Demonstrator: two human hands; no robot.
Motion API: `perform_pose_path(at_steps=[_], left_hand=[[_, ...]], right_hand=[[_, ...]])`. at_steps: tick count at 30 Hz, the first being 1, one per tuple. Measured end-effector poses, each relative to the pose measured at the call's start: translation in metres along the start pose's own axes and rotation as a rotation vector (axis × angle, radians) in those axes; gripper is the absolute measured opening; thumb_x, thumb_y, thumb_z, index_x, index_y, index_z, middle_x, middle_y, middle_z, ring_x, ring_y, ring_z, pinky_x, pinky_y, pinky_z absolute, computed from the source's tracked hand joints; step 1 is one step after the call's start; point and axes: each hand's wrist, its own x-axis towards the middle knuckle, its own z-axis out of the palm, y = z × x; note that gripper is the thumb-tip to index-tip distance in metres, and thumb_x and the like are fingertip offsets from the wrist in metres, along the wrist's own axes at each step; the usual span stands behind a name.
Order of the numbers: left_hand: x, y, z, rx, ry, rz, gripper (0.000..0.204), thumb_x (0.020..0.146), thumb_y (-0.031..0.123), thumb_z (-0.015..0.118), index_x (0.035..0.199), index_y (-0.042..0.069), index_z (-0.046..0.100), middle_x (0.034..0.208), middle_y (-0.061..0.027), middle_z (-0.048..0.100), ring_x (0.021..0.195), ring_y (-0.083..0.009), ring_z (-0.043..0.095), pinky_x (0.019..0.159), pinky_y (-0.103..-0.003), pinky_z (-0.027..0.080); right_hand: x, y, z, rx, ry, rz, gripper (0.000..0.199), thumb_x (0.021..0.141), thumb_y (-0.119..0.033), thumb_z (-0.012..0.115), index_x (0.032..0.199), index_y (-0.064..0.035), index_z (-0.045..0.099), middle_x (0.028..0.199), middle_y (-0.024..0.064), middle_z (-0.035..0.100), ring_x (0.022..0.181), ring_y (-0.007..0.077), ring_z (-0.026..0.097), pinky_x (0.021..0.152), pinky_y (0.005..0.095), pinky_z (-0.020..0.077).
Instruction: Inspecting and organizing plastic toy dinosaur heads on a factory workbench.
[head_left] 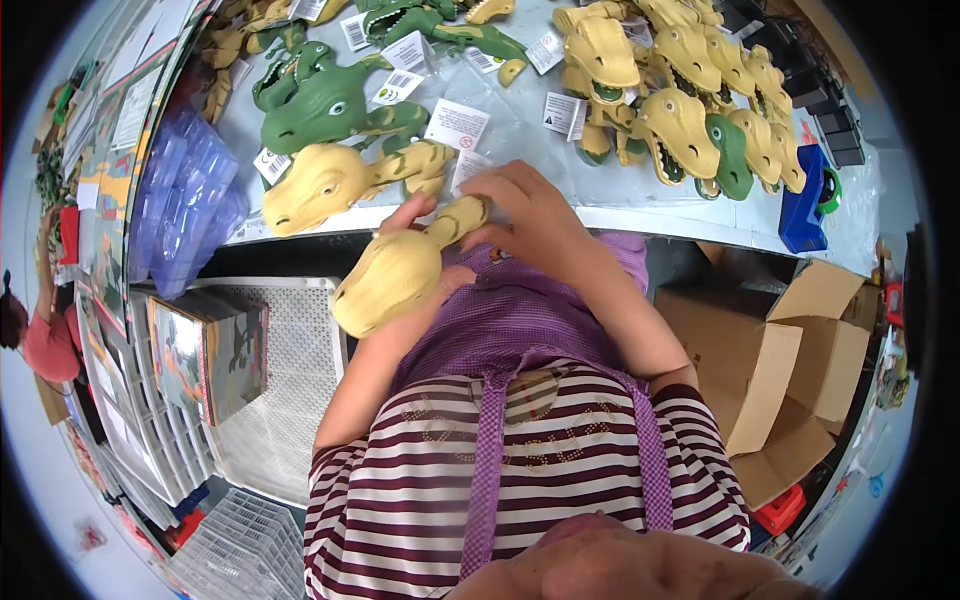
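The yellow dinosaur toy (395,272) in both hands looks like smooth, matt plastic. Beyond the right hand (530,215), paper tags (457,124) lie flat; right of it, cardboard boxes (790,360) look rough.

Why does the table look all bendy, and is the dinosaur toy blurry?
In the head view, the fisheye lens curves the table edge and darkens the corners; the yellow dinosaur toy, held by the left hand and right hand, looks sharp; light is even, with mild glare on plastic bags.

Head camera looks steeply down, close over the worktable (640,215).
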Motion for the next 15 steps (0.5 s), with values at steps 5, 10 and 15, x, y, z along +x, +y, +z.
perform_pose_path(at_steps=[5, 10, 15], left_hand=[[0.014, -0.015, 0.011, 0.039, 0.097, 0.172, 0.028, 0.081, 0.008, 0.066, 0.106, 0.004, 0.056, 0.107, -0.0093, 0.060, 0.094, -0.0180, 0.056, 0.083, -0.030, 0.045], [0.019, 0.006, 0.004, 0.051, 0.082, 0.015, 0.016, 0.092, 0.014, 0.055, 0.101, 0.002, 0.058, 0.103, -0.0098, 0.062, 0.086, -0.0145, 0.056, 0.081, -0.028, 0.045], [0.024, 0.011, -0.006, 0.086, 0.040, -0.082, 0.018, 0.093, 0.016, 0.053, 0.100, 0.000, 0.058, 0.099, -0.0088, 0.063, 0.088, -0.0143, 0.056, 0.081, -0.028, 0.045]], right_hand=[[-0.010, 0.007, 0.002, -0.085, 0.051, -0.076, 0.056, 0.062, -0.021, 0.078, 0.112, -0.0098, 0.054, 0.108, 0.0092, 0.056, 0.101, 0.0291, 0.051, 0.089, 0.0410, 0.0403], [-0.026, 0.015, -0.004, -0.205, 0.063, -0.026, 0.056, 0.061, -0.029, 0.078, 0.108, -0.0064, 0.055, 0.112, 0.0086, 0.052, 0.111, 0.0275, 0.045, 0.100, 0.0441, 0.0323], [-0.032, 0.029, 0.007, -0.287, 0.066, -0.046, 0.045, 0.066, -0.028, 0.072, 0.103, -0.0066, 0.057, 0.108, 0.0078, 0.054, 0.107, 0.0251, 0.048, 0.102, 0.0436, 0.0327]])
